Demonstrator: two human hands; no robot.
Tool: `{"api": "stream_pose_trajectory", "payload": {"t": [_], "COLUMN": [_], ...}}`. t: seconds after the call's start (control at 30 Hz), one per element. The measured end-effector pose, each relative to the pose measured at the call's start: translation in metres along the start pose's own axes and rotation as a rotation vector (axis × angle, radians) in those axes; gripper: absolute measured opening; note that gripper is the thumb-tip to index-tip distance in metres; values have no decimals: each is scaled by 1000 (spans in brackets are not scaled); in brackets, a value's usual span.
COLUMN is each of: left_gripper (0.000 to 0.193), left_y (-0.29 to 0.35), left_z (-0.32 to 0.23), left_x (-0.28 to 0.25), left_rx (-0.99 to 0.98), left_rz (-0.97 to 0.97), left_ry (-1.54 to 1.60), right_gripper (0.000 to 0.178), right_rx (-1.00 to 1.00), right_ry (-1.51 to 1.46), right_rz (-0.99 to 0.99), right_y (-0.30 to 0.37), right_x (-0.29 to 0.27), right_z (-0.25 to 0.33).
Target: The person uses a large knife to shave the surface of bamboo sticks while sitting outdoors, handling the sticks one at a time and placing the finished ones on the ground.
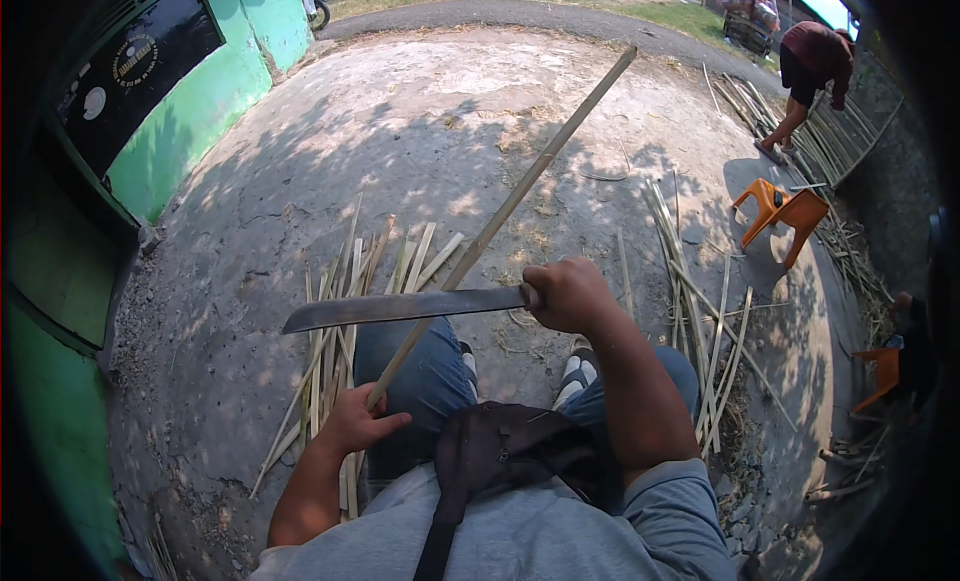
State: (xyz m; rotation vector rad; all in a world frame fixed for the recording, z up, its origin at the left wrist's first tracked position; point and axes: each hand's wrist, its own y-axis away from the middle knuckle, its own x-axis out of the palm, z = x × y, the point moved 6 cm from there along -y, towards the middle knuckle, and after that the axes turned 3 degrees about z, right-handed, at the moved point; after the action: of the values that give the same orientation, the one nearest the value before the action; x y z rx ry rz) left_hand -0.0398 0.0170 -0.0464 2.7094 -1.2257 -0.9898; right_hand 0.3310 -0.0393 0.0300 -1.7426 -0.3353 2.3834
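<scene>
Head view: one long, pale strip [500,219] slants up and away from the wearer, its lower end by the left thigh. One left hand [358,421] grips that end, fingers curled around it and thumb sticking out to the right. One right hand [570,296] is clenched around the handle of a single long knife [410,308], whose blade points left and crosses over the strip; whether the two touch cannot be told.

Two loose groups of cut strips lie on the ground, one left pile [421,256] beside the left leg and one right pile [668,226] beyond the right knee; both overlap too much to count. Two jeans-clad legs [405,356] and two black-and-white shoes [575,376] show beneath the arms, with one dark bag [500,446] at the waist.

Farther right stands one orange chair [800,213]; a second orange piece [880,376] is partly hidden in shadow. Beyond, one other person [815,56] bends beside many long poles [838,141]. One green wall [180,131] borders the left.
</scene>
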Motion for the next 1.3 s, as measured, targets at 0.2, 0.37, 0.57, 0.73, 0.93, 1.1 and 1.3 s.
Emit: {"api": "stream_pose_trajectory", "payload": {"t": [0.2, 0.37, 0.57, 0.73, 0.93, 1.1, 1.3], "left_gripper": [49, 48, 48, 48, 47, 47, 45], "left_y": [-3, -4, -1, -2, -4, -3, -4], "left_z": [0, 6, -1, -1, 5, 2, 4], "left_x": [1, 1, 1, 1, 0, -1, 1], "left_rx": [-41, -51, -47, -29, -55, -44, -21], "left_rz": [12, 12, 19, 11, 24, 19, 22], "left_ry": [108, 164, 46, 90, 126, 78, 39], "right_gripper": [17, 14, 13, 18, 15, 13, 16], "right_rx": [200, 150, -13, 206, 130, -57, 252], "right_ry": [-107, -92, 28, -53, -44, 69, -71], "right_rz": [-151, -93, -51, -182, -84, -67, -254], "right_y": [6, 4, -2, 3, 3, 0, 3], "right_x": [-8, 4, 2, -7, 3, 9, -14], "right_z": [-38, -9, 9, -34, -5, 17, -43]}}
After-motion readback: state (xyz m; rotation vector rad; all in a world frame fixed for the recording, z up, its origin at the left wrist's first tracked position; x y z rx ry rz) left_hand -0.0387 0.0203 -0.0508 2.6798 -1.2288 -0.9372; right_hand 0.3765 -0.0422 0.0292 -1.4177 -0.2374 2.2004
